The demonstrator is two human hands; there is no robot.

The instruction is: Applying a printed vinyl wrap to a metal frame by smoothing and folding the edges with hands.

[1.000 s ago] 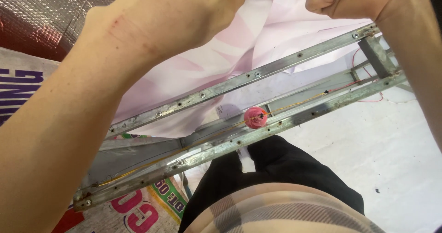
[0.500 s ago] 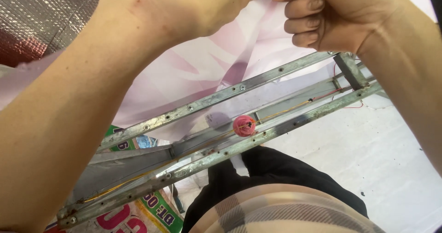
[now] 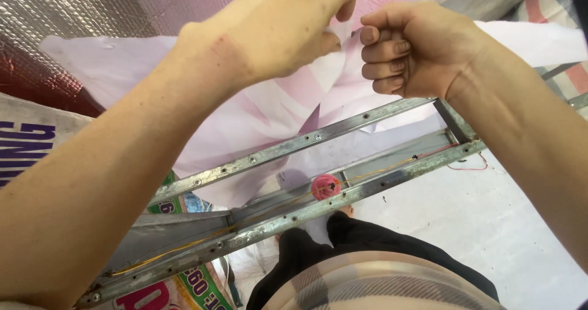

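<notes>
Item: thin pale pink-and-white striped fabric sheet (image 3: 275,111), creased | left hand (image 3: 288,25) I see pinching its edge | right hand (image 3: 416,49) fisted on it | beneath: grey perforated metal frame (image 3: 294,147)

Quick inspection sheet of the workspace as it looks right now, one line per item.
Surface: pale floor under a metal frame that crosses the view on a slant.
Job's things: pale pink sheet draped over the frame's upper rail, bunched between both hands.
Clutter: pink thread spool on the frame; printed sacks at left.
Grippers: left hand pinches the sheet; right hand is fisted on it.
Cables: yellow thread along the lower rail, red thread end at right.
Surroundings: silver foil sheeting behind; person's dark trousers below.
</notes>
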